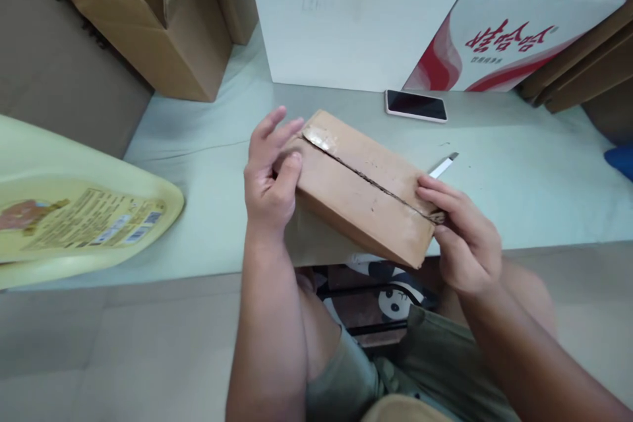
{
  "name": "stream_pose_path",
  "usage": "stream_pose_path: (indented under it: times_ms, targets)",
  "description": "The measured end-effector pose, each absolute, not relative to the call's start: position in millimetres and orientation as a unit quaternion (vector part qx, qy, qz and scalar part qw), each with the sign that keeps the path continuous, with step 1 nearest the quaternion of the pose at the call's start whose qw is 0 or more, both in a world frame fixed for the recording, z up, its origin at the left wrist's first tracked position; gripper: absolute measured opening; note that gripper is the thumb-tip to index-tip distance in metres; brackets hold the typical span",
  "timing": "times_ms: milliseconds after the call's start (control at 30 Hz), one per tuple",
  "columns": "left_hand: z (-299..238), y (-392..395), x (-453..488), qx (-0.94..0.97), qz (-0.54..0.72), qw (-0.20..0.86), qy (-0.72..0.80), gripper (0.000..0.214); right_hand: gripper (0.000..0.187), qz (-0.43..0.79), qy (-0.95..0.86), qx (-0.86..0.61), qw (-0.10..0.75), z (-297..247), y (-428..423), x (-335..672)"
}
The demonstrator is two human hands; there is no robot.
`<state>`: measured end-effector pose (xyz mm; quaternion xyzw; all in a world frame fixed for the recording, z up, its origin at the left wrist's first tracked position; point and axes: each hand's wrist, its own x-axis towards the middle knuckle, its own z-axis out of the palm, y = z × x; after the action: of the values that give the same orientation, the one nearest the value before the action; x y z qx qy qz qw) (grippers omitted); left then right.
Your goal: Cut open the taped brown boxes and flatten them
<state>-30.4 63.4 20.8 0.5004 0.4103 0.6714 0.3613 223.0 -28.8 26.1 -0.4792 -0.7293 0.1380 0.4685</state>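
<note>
Between my two hands is a small brown cardboard box [366, 178], held at a slant above the table's front edge. A dark slit runs along the seam of its top, with bits of clear tape at the ends. My left hand [271, 175] grips the far left end, thumb on top and some fingers raised. At the near right end my right hand [462, 231] pinches the corner by the torn seam. Just beyond the right fingers lies a utility knife [444, 165] with its blade tip showing. The box's underside is hidden.
A phone [415, 106] lies on the pale green table [534, 178]. Behind it stand a large white box [361, 13] and a white-and-red carton [514, 33]. An open cardboard box [182, 46] is at back left, a yellow jug [89, 211] at left.
</note>
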Motion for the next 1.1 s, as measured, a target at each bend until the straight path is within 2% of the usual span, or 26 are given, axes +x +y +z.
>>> stream_pose_path:
  times_ms: [200,333,367,433,533,600,700,833,900,1000,1067,1100]
  targets:
    - [22.0,68.8,-27.7,0.481,0.664,0.361,0.445,0.022,0.047,0.158,-0.742,-0.48,0.44,26.8,-34.8,229.0]
    - [17.1,76.8,-34.1,0.445,0.702,0.334,0.445,0.028,0.06,0.157,-0.649,-0.552,0.499,15.4,-37.6,237.5]
    - [16.7,78.0,-36.5,0.419,0.723,0.335,0.434,0.029,0.058,0.184,-0.626,-0.58,0.487,11.8,-38.0,238.8]
    - [17.6,78.8,-40.8,0.344,0.764,0.352,0.416,0.029,0.055,0.284,-0.616,-0.609,0.411,5.8,-38.7,238.6]
    - [21.5,76.5,-44.5,0.24,0.758,0.405,0.451,0.028,0.07,0.404,-0.654,-0.546,0.334,4.2,-39.4,230.0]
    - [23.2,73.5,-45.2,0.213,0.701,0.464,0.498,0.031,0.079,0.401,-0.681,-0.495,0.362,9.5,-39.3,222.4]
    - [22.5,67.1,-44.7,0.257,0.542,0.588,0.543,0.033,0.077,0.337,-0.72,-0.451,0.405,24.3,-36.5,214.7]
    - [19.1,55.5,-41.2,0.391,0.259,0.71,0.525,0.076,0.071,0.229,-0.772,-0.448,0.387,45.3,-26.6,212.4]
    - [18.6,50.9,-39.1,0.425,0.146,0.724,0.524,0.085,0.061,0.19,-0.778,-0.451,0.393,51.2,-20.6,212.7]
    - [18.7,49.8,-37.8,0.457,0.05,0.693,0.556,0.074,0.04,0.15,-0.779,-0.448,0.412,52.6,-14.4,212.6]
    - [17.1,53.4,-39.2,0.476,0.068,0.644,0.595,0.06,0.031,0.119,-0.789,-0.44,0.412,50.9,-13.7,209.8]
    - [15.2,56.2,-40.7,0.477,0.122,0.606,0.625,0.054,0.029,0.106,-0.798,-0.434,0.405,50.3,-14.7,206.8]
